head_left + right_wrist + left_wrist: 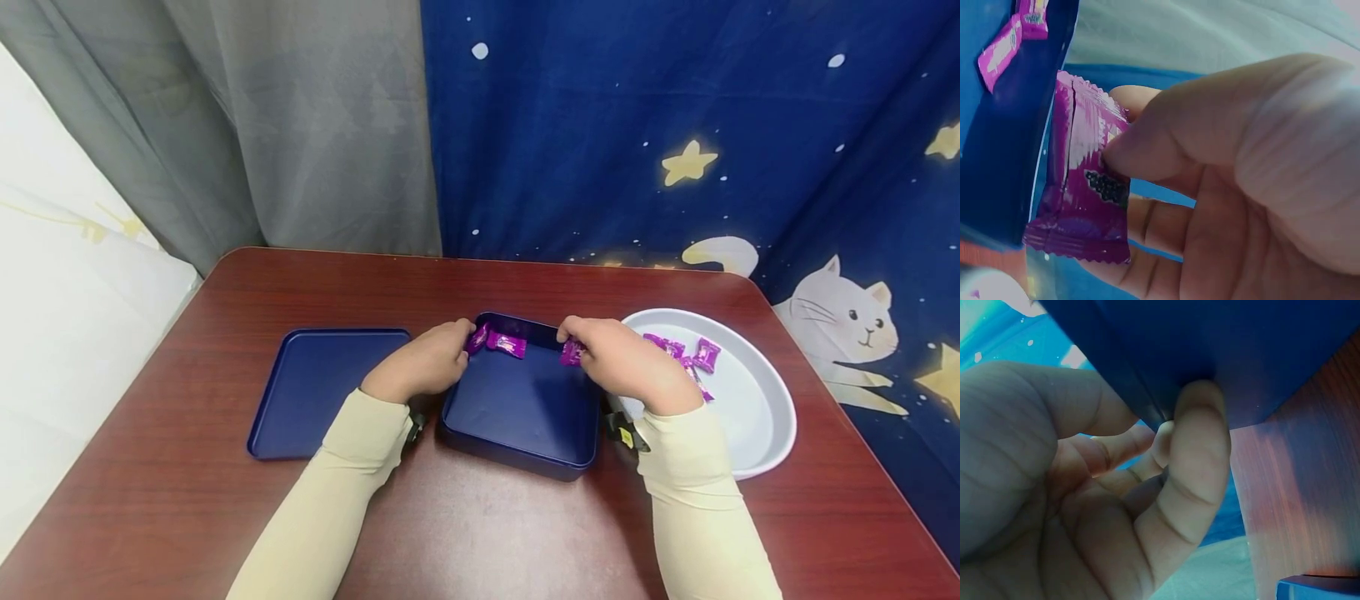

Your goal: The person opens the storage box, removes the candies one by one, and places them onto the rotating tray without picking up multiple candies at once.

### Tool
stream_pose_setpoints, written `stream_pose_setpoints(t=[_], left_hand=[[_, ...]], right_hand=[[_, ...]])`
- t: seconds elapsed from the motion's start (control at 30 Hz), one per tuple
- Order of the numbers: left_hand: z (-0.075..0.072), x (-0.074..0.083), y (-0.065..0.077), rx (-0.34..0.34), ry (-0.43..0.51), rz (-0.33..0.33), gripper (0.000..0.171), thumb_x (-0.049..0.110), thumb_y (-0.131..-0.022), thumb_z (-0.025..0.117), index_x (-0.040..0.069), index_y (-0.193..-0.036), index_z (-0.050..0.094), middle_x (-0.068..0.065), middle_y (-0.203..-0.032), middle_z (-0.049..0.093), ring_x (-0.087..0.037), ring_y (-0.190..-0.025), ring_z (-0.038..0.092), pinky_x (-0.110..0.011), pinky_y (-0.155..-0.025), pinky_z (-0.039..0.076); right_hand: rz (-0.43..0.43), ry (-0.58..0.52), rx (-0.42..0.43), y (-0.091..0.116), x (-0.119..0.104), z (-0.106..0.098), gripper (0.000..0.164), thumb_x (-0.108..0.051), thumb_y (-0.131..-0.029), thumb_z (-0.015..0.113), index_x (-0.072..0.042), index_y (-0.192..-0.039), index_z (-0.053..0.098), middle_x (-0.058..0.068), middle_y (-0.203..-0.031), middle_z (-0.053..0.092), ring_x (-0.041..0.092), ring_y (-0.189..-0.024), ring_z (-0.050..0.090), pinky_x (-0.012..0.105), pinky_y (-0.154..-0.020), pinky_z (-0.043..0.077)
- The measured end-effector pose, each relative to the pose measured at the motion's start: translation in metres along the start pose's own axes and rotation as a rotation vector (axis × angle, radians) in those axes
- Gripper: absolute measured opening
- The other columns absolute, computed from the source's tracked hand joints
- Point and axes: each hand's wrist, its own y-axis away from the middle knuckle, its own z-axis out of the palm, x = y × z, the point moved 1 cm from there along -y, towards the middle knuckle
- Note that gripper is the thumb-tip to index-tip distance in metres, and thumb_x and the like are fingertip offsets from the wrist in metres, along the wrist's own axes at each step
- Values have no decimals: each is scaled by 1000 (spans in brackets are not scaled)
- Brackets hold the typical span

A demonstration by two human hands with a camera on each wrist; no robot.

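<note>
A dark blue rectangular box [517,417] sits in the middle of the table. My left hand [423,360] grips its left wall near the far corner; in the left wrist view the thumb and a bent finger [1194,462] bear on the blue wall. Two purple wrapped candies, one lying flat [507,344] and one leaning in the corner [477,337], are at the box's far left. My right hand [630,362] pinches another purple candy [1085,206], with a dark berry picture on its wrapper, at the far right of the box, close to the rim.
To the right, a white round tray [761,425] holds several purple candies [707,355], partly behind my right hand. A flat blue lid [322,383] lies left of the box. Curtains [555,125] hang behind the far edge of the brown table [510,533].
</note>
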Motion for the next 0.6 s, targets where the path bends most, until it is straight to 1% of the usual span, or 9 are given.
stream_pose_setpoints(t=[0.3, 0.5, 0.6], left_hand=[[0, 1, 1, 2, 3, -2, 40, 7, -100, 51, -6, -137, 46, -19, -128, 57, -27, -111, 55, -43, -102, 43], [-2, 1, 2, -6, 3, -11, 41, 8, -100, 51, -6, -138, 45, -19, -130, 56, -27, -114, 55, -44, -103, 43], [-1, 1, 1, -7, 9, -14, 42, 8, -100, 51, -5, -140, 44, -19, -132, 55, -28, -116, 55, -44, -104, 42]], right_hand=[[88, 9, -9, 11, 17, -9, 29, 7, -90, 54, -4, -115, 62, 11, -101, 67, 28, -89, 63, 50, -88, 50], [103, 4, 22, 19, 33, -17, 25, 6, -88, 52, -5, -109, 62, 9, -94, 67, 28, -84, 62, 50, -84, 49], [127, 5, 32, 24, 45, -21, 25, 6, -87, 52, -3, -109, 61, 12, -95, 67, 30, -85, 61, 51, -85, 48]])
